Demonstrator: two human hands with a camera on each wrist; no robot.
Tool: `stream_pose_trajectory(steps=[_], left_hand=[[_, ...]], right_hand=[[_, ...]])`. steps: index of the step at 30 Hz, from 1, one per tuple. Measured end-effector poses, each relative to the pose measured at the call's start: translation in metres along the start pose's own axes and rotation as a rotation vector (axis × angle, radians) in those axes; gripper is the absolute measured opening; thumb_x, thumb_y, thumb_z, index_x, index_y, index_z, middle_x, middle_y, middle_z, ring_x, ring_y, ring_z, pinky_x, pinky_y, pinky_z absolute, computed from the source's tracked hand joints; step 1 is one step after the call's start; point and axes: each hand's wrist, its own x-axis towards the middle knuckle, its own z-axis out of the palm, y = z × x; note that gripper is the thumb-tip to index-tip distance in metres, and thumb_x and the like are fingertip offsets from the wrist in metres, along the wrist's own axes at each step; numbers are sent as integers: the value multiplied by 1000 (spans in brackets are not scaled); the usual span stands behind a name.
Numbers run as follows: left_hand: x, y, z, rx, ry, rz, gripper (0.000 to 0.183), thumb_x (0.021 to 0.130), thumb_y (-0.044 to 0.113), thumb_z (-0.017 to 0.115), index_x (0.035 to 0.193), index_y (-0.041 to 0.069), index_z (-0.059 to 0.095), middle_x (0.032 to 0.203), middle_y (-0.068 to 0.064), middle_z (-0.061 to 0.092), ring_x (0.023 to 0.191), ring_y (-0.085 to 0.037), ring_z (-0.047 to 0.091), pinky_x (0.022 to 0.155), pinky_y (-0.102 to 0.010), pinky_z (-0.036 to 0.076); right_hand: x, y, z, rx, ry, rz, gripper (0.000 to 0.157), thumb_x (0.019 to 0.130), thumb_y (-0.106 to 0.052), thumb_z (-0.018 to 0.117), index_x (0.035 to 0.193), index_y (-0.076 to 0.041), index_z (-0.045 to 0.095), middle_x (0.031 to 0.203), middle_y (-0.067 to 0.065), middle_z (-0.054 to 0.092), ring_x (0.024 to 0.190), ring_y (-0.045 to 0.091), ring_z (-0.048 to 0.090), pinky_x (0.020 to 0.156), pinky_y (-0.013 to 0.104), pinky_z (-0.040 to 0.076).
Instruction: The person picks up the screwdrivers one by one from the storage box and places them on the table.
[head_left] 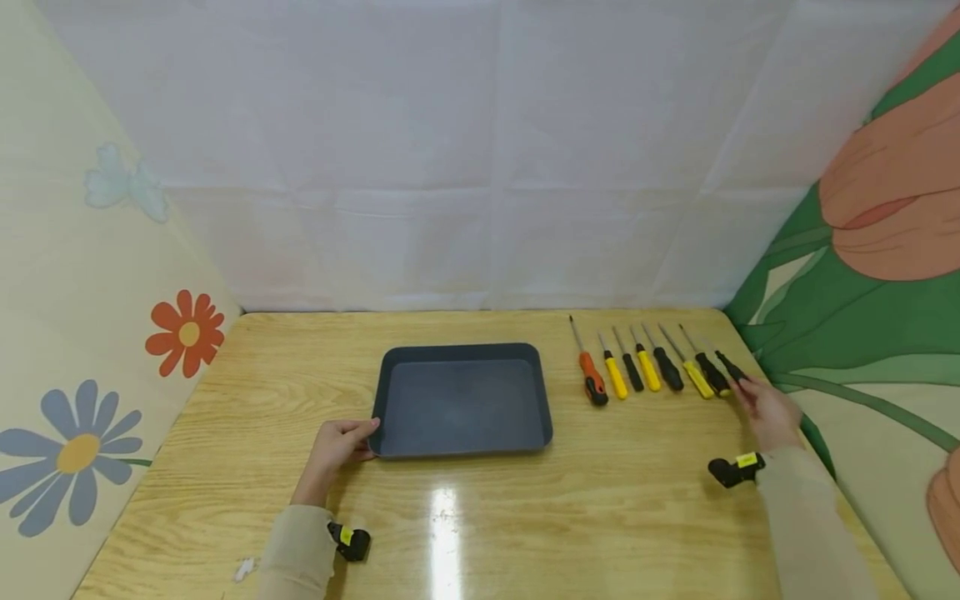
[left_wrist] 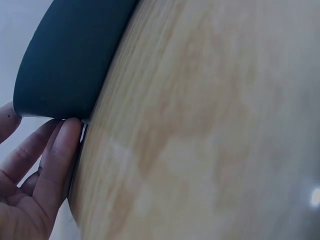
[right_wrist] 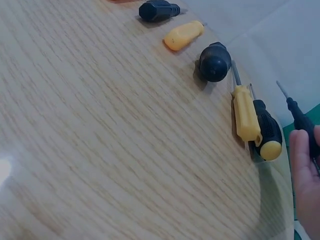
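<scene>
A dark grey rectangular tray [head_left: 461, 408] lies on the table. At its front left corner my left hand [head_left: 337, 446] pinches the wall, thumb at the rim and the other fingers low on the outside. In the left wrist view, fingertips [left_wrist: 67, 135] touch the tray's outer wall [left_wrist: 65, 65]. My right hand [head_left: 768, 412] holds a small black screwdriver [right_wrist: 299, 116] by its handle at the right end of a row of screwdrivers. Closest to it are a black screwdriver with a yellow end [right_wrist: 270, 150] and a yellow-handled screwdriver [right_wrist: 246, 115].
Further left in the row lie several more screwdrivers, among them an orange and black one [head_left: 591, 379] and a yellow one [head_left: 617, 377]. A white cloth wall [head_left: 420, 208] rises behind the wooden table [head_left: 600, 500]. Flowered cloth [head_left: 885, 333] borders the right side.
</scene>
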Motion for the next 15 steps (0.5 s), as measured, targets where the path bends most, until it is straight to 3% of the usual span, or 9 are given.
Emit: stream_pose_trajectory(steps=[5,8,15], left_hand=[[0,0,0,6,8,1,36,86,14,63,104,-17,59,74,-9,64,61,-15,61,59,-30,56],[1,-1,0,9,10,0,35,86,13,63,104,-17,59,75,-8,63,62,-15,60,60,-30,56],[0,0,1,9,15,7,34,86,13,63,103,-17,60,75,-9,64,61,-14,60,59,-30,56]], right_hand=[[7,2,1,66,134,-25,32,74,26,54,92,0,60,73,5,60,65,16,64,67,25,55],[9,2,-1,58,133,-31,27,73,27,54,83,2,59,70,7,60,64,17,64,66,25,55],[9,-2,-2,3,102,19,21,78,19,55,84,-1,57,67,3,58,60,16,64,64,23,55]])
